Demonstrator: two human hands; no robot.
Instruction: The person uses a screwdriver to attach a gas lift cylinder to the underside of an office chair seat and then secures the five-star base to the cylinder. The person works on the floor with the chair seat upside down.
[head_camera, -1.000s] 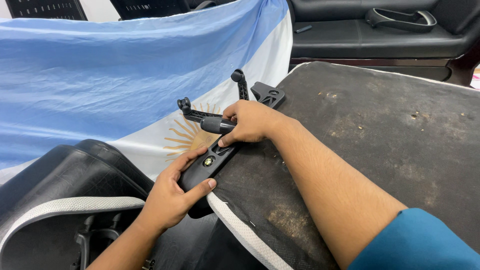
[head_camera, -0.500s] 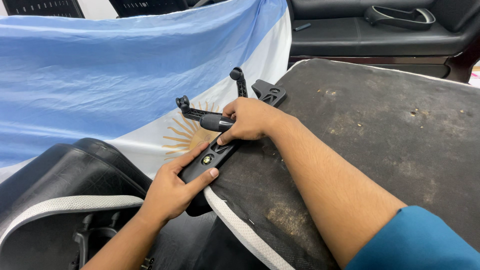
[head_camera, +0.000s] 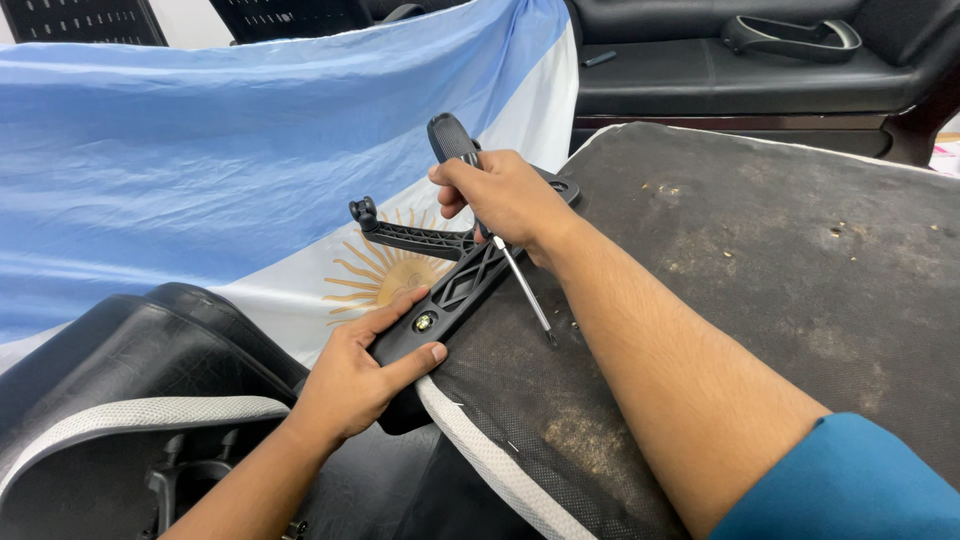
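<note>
Head view, present moment. The right hand (head_camera: 500, 195) is closed around the black handle of a screwdriver (head_camera: 478, 215), whose steel shaft runs down and to the right out of the fist to a tip resting on, or just above, the dark fabric underside of the upturned chair seat (head_camera: 760, 270) — contact cannot be told for certain. The tool's long axis is thus tilted, handle up and away, tip toward the person. The left hand (head_camera: 365, 375) clamps the near end of a black plastic bracket (head_camera: 455, 290), thumb on top and fingers underneath, pressing it onto the seat's edge; the bracket's long axis runs diagonally from that hand up to the right hand. A brass-coloured screw head (head_camera: 425, 322) sits in the bracket just beside the left thumb, lying to the left of the screwdriver tip and nearer the left hand than the right. A ribbed arm with a ball end (head_camera: 400, 232) projects leftward over the blue-and-white cloth with a sun emblem (head_camera: 250, 150). Compared with the head view half a second earlier, the screwdriver lay almost level with its handle pointing left — it now stands raised with the shaft exposed; the left hand's hold is unchanged.
</note>
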